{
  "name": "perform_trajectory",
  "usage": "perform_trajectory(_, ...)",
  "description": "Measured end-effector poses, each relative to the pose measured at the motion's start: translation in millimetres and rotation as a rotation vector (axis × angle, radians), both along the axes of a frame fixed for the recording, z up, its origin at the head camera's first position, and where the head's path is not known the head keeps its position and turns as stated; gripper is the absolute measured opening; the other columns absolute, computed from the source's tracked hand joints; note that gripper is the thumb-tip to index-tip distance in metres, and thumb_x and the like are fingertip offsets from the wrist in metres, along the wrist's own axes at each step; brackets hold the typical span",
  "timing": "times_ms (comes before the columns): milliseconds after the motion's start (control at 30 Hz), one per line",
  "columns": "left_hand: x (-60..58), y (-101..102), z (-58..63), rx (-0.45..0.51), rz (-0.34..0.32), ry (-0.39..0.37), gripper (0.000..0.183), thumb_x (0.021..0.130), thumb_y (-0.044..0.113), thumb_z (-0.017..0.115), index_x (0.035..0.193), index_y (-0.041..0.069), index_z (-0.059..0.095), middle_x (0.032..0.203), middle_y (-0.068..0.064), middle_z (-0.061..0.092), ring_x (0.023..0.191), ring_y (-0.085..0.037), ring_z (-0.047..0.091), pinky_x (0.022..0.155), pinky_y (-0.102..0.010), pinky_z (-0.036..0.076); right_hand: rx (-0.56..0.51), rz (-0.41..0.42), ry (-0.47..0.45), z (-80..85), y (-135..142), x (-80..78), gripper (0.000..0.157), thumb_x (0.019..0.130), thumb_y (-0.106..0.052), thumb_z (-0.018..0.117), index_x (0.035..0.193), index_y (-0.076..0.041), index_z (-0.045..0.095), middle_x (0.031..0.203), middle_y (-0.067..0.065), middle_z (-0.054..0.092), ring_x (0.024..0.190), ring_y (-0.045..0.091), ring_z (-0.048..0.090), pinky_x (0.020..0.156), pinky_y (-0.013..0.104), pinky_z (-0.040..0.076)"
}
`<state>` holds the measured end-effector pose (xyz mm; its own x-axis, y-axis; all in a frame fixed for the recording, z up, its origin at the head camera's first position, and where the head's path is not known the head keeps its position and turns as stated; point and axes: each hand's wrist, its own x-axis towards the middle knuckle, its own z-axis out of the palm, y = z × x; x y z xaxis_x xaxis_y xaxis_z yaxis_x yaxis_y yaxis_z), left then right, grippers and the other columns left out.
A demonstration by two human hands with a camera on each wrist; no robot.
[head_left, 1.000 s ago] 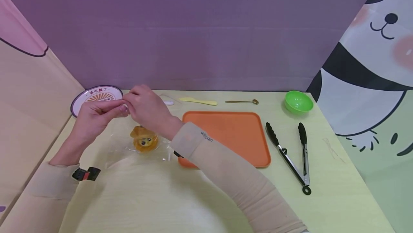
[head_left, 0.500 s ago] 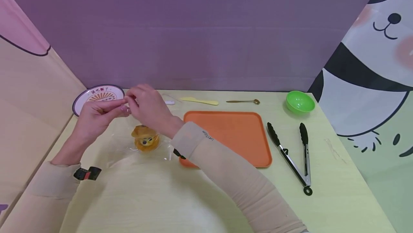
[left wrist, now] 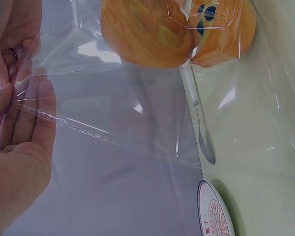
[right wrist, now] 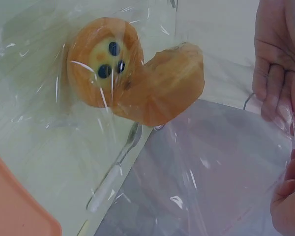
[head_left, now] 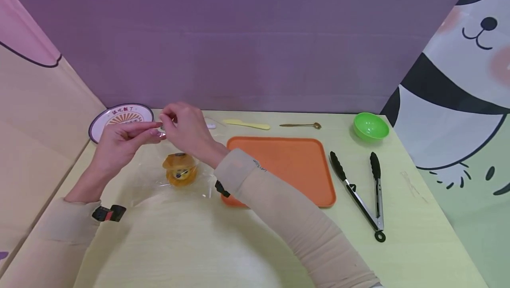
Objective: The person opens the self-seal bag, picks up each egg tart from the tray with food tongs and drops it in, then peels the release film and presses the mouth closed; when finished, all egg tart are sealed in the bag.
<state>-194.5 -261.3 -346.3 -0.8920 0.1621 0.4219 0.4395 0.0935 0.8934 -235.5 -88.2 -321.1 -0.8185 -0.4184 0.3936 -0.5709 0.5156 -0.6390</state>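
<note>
Both hands are raised over the left of the table at the mouth of a clear plastic bag [left wrist: 113,110]. My left hand [head_left: 121,142] pinches the film between thumb and straight forefinger. Close beside it, my right hand [head_left: 188,129] pinches the film with curled fingers. Lower in the bag sits a golden-brown bun [head_left: 180,175] with a yellowish face and dark eye and nose spots. In the right wrist view, a browned lobe [right wrist: 162,88] extends from its side. The film stretches from the fingertips down over the bun.
Behind the hands are a white patterned plate [head_left: 104,124] and a white-handled spoon [left wrist: 201,137]. A yellow knife [head_left: 247,124] and small brass-coloured spoon [head_left: 299,125] lie along the back edge. Rightward are an orange tray [head_left: 287,168], black-tipped tongs [head_left: 364,204] and a green bowl [head_left: 370,126].
My right hand has shifted slightly right, and its fingertips now stand a little farther from the left ones. The left hand and bun have hardly moved.
</note>
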Motion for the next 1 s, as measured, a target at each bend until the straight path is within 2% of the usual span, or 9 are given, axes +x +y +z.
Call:
perform_trajectory(100, 0.0, 1, -0.6, 0.017, -0.006, -0.001, 0.024, 0.086, -0.011, 0.058, 0.108, -0.019, 0.059, 0.09, -0.005, 0.073, 0.079, -0.013, 0.071, 0.072, -0.023, 0.055, -0.025, -0.014, -0.02, 0.1, 0, 0.5, 0.01, 0.093, -0.02, 0.056, 0.093, -0.019, 0.066, 0.085, -0.012, 0.058, 0.081, 0.002, 0.049, 0.068, 0.006, 0.04)
perform_trajectory(300, 1.1, 0, -0.7, -0.012, 0.011, -0.017, 0.024, 0.086, -0.009, 0.059, 0.109, -0.018, 0.059, 0.088, -0.004, 0.074, 0.079, -0.014, 0.071, 0.073, -0.022, 0.055, -0.047, -0.034, -0.046, 1.4, 2, -0.9, 0.011, 0.094, -0.02, 0.055, 0.094, -0.017, 0.066, 0.083, -0.01, 0.057, 0.078, 0.003, 0.049, 0.064, 0.007, 0.041)
perform_trajectory(400, 1.9, -1, -0.3, -0.013, 0.019, -0.037, 0.025, 0.086, -0.008, 0.059, 0.11, -0.017, 0.059, 0.087, -0.004, 0.074, 0.08, -0.014, 0.071, 0.074, -0.021, 0.054, -0.1, -0.05, -0.089, 1.0, 4, -3.9, 0.011, 0.094, -0.02, 0.055, 0.094, -0.015, 0.065, 0.081, -0.008, 0.056, 0.075, 0.005, 0.049, 0.061, 0.009, 0.043)
perform_trajectory(533, 3.6, -3, -0.4, -0.071, 0.072, -0.069, 0.028, 0.088, -0.001, 0.061, 0.114, -0.012, 0.06, 0.087, -0.002, 0.074, 0.082, -0.013, 0.07, 0.076, -0.018, 0.054, -0.173, -0.081, -0.136, -1.7, 10, -9.3, 0.009, 0.095, -0.02, 0.055, 0.094, -0.015, 0.063, 0.081, -0.007, 0.056, 0.072, 0.006, 0.05, 0.059, 0.01, 0.044)
perform_trajectory(667, 5.8, -6, -1.0, -0.125, 0.13, -0.104, 0.026, 0.088, 0.004, 0.062, 0.112, -0.007, 0.062, 0.087, 0.0, 0.074, 0.083, -0.011, 0.07, 0.076, -0.016, 0.053, -0.204, -0.102, -0.093, -3.3, 24, -16.5, 0.011, 0.095, -0.02, 0.054, 0.095, -0.013, 0.062, 0.082, -0.006, 0.057, 0.071, 0.006, 0.05, 0.06, 0.012, 0.042)
perform_trajectory(800, 6.5, -7, -1.2, -0.073, 0.12, -0.121, 0.022, 0.087, 0.003, 0.064, 0.106, -0.009, 0.063, 0.088, -0.003, 0.074, 0.083, -0.012, 0.07, 0.077, -0.016, 0.053, -0.224, -0.111, -0.078, -4.5, 46, -23.5, 0.014, 0.097, -0.02, 0.051, 0.098, -0.01, 0.061, 0.083, -0.003, 0.058, 0.07, 0.009, 0.049, 0.059, 0.015, 0.04)
perform_trajectory(1000, 6.7, -8, -1.0, 0.005, 0.09, -0.089, 0.018, 0.086, -0.003, 0.063, 0.102, -0.011, 0.063, 0.086, -0.006, 0.073, 0.08, -0.014, 0.071, 0.076, -0.018, 0.054, -0.252, -0.147, -0.039, -9.6, 85, -32.3, 0.015, 0.096, -0.016, 0.052, 0.097, -0.005, 0.062, 0.08, 0.003, 0.058, 0.067, 0.013, 0.049, 0.059, 0.019, 0.04)
